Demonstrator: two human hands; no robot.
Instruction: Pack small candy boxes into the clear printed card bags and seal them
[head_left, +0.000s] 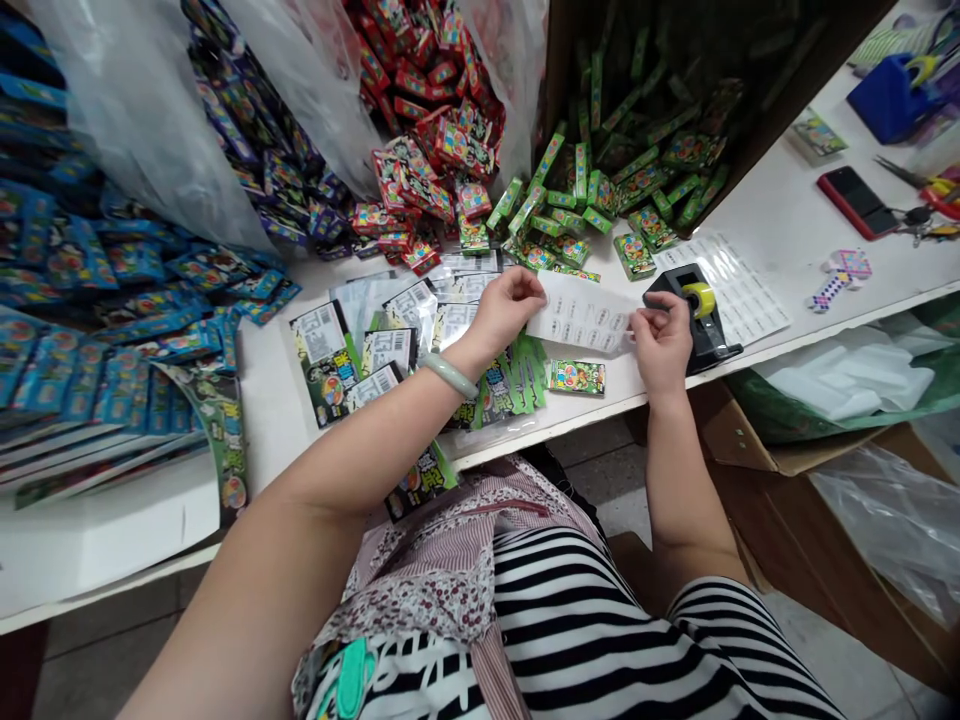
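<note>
The sticker sheet [574, 310] hangs between both hands: the left hand [514, 305] pinches its left end; the right hand's [661, 335] fingertips meet its right end, gripping sheet or loose sticker, I can't tell. Nearer than the sheet lies a green box [577, 377]; right, a tape dispenser [705, 330] crowds the hand; left, packets [321, 350], partly hidden by the forearm; beyond, red boxes [420, 185].

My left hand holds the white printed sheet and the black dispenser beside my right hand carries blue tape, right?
Not quite: the head view shows yellow tape. Your left hand does hold the white printed sheet, and the black dispenser is beside your right hand.
</note>
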